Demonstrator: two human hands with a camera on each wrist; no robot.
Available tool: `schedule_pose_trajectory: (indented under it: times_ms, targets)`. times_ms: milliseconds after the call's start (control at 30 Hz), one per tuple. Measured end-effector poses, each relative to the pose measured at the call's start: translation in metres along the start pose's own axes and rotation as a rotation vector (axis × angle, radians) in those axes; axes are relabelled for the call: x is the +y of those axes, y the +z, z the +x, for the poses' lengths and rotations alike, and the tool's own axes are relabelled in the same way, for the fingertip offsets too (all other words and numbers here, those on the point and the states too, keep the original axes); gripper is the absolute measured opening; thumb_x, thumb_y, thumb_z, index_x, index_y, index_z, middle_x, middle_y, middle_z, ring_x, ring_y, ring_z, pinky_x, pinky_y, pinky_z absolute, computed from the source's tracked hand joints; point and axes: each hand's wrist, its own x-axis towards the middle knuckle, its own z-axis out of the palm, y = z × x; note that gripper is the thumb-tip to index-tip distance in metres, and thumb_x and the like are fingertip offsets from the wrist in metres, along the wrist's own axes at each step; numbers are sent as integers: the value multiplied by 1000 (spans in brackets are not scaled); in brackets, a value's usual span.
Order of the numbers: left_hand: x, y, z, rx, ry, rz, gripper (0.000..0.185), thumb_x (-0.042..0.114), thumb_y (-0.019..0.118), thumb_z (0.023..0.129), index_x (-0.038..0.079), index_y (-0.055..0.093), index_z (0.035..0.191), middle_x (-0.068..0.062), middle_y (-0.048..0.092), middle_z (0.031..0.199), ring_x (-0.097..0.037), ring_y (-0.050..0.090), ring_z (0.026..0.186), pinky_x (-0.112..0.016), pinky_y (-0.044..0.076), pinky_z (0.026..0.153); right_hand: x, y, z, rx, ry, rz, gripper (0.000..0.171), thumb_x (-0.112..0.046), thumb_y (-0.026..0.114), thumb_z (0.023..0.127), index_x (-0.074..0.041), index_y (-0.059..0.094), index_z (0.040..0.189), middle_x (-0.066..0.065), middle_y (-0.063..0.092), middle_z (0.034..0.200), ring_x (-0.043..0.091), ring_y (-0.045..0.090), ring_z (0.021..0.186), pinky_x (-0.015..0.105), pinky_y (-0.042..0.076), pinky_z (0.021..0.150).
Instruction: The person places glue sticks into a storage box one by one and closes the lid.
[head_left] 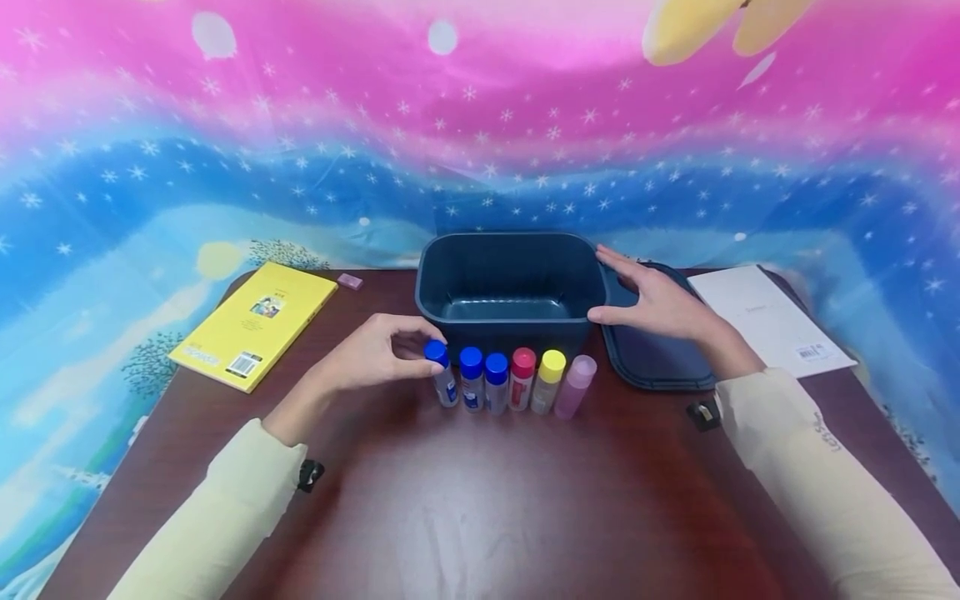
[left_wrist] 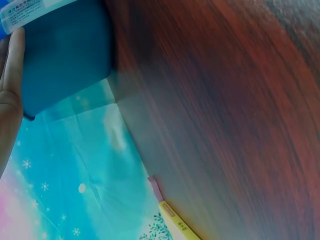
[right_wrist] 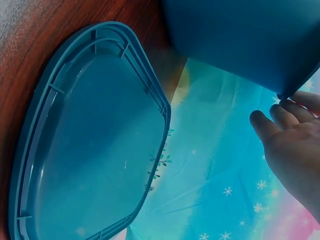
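Note:
A row of several small bottles stands on the dark wood table [head_left: 480, 500] in front of a dark blue plastic bin [head_left: 510, 279]. My left hand [head_left: 401, 350] pinches the blue cap of the leftmost bottle [head_left: 442, 375]; its label shows at the top left of the left wrist view [left_wrist: 25, 10]. Beside it stand two more blue-capped bottles [head_left: 472, 379], a red-capped one [head_left: 522, 379], a yellow-capped one [head_left: 548, 382] and a pink one [head_left: 575, 386]. My right hand [head_left: 637, 292] lies flat with straight fingers against the bin's right wall [right_wrist: 240, 35]. The bin holds nothing.
The bin's blue lid [head_left: 652, 350] lies upside down to the right of the bin, under my right wrist [right_wrist: 90, 140]. A yellow book [head_left: 255, 321] and a small pink eraser [head_left: 349, 281] sit at back left. A white paper [head_left: 768, 317] lies at back right.

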Motion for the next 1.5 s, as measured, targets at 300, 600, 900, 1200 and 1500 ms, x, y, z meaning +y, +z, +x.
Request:
schedule_pose_trajectory:
  times_ms: [300,600,900,1200,1500]
  targets:
    - [4,-15,-6,53,56,-43,28,21,83,87,11,73,111,-2,73,103,-20,72,94,-34,60,83,-1,-1,1,-3,-9,-6,93,-46,71,93,-19,17,164,7,12,169,43,32,146,69,31,110]
    - [10,-30,-8,153,140,-105,31,10,80,88,3,69,117,-8,73,105,-23,73,93,-33,60,85,-3,0,0,-5,-8,0,93,-47,71,93,-20,17,164,7,13,169,44,32,146,70,30,110]
    - [19,-34,-3,269,190,-158,33,6,78,89,-4,66,118,-12,71,104,-24,70,92,-30,60,83,-1,0,0,-3,-12,-3,94,-47,71,93,-19,17,164,8,14,169,44,32,146,69,32,110]
    - [26,-42,0,382,255,-245,26,0,76,89,-1,70,114,-8,75,100,-23,71,89,-28,60,76,-5,-2,-1,-7,-18,-8,94,-46,72,93,-18,17,164,9,14,169,45,31,146,69,31,110]
    - [33,-46,0,472,293,-414,26,-7,72,88,-7,68,114,-8,74,99,-20,67,83,-28,59,74,-5,-3,-2,-10,-16,-7,94,-45,72,93,-19,16,164,9,14,169,44,32,146,69,31,110]
